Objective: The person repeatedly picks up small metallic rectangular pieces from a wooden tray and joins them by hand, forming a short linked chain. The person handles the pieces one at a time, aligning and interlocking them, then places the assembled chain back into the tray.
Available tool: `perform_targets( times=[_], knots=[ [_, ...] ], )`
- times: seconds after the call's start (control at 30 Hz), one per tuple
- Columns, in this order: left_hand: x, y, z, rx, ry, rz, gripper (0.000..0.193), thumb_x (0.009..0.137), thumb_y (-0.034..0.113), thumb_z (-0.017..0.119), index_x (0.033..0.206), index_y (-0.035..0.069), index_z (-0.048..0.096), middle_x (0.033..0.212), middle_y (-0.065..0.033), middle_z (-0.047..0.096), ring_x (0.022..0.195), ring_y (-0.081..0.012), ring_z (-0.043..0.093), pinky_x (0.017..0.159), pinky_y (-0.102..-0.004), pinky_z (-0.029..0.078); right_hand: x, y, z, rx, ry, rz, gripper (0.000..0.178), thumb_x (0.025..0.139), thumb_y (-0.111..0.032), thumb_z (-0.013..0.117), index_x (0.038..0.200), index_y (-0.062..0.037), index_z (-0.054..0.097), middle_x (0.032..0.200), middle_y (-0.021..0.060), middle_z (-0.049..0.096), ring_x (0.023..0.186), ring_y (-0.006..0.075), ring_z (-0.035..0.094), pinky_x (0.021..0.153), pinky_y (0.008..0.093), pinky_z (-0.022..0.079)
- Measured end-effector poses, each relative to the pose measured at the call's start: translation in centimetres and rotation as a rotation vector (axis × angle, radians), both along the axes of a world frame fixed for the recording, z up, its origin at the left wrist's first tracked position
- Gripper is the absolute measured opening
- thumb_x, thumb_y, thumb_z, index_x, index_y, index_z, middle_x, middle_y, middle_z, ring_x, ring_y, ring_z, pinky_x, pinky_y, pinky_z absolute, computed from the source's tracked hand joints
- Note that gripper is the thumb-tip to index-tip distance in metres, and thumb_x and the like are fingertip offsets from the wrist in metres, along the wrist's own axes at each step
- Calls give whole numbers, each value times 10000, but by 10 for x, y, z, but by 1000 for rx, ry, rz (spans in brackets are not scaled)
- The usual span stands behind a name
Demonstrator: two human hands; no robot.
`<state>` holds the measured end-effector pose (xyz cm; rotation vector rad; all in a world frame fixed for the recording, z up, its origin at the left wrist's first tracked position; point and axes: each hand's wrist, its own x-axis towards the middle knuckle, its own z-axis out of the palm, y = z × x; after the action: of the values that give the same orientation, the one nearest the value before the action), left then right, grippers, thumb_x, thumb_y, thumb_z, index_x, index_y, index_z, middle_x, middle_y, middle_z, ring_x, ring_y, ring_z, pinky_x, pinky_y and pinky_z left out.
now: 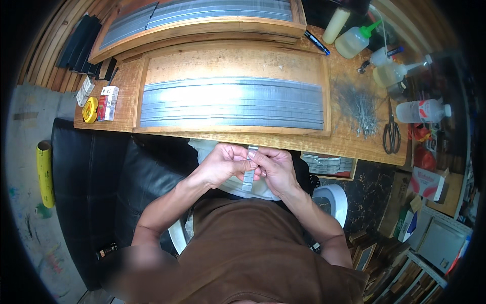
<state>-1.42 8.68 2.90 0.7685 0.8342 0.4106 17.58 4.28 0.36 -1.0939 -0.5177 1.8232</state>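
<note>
At frame centre, the left hand (223, 165) and right hand (275, 168) pinch one grey strip (247, 183) between close fingers, seemingly to steady it.

Small craft workshop — wooden workbench (127, 109) bearing shallow tray (217, 62) of grey metallic strips (233, 109); at bench's right end, scissors (391, 138), green-tipped squeeze bottle (351, 43), scattered metal pins (363, 114); at its left end, yellow tape measure (90, 110).
</note>
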Motion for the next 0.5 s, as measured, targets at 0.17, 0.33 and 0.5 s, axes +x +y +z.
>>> perform_targets(
  times=[0.17, 0.33, 0.5],
  knots=[
    [-2, -24, 6, 185, 71, 19, 104, 1017, 55, 692, 1043, -12, 767, 910, -32, 781, 793, -40, 656, 670, -213, 489, 2, -2, 24, 72, -77, 107, 150, 994, -112, 749, 990, 38, 756, 794, 38, 669, 598, 67, 608, 515, 207, 494],
    [2, -43, 10, 253, 92, 112, 85, 1007, 25, 699, 1023, -15, 772, 875, -15, 777, 748, -5, 580, 643, -206, 452, -3, -9, 18, 204, -212, 90, 194, 1012, -141, 730, 981, 48, 763, 884, 47, 641, 637, 72, 618, 508, 210, 509],
    [1, -44, 6, 295, 166, 131, 85, 1007, 47, 708, 1018, -4, 775, 875, -2, 782, 689, -3, 550, 601, -211, 441, -6, -8, 15, 246, -232, 99, 169, 996, -117, 744, 1023, 48, 765, 947, 70, 648, 666, 97, 644, 534, 214, 551]
  ],
)
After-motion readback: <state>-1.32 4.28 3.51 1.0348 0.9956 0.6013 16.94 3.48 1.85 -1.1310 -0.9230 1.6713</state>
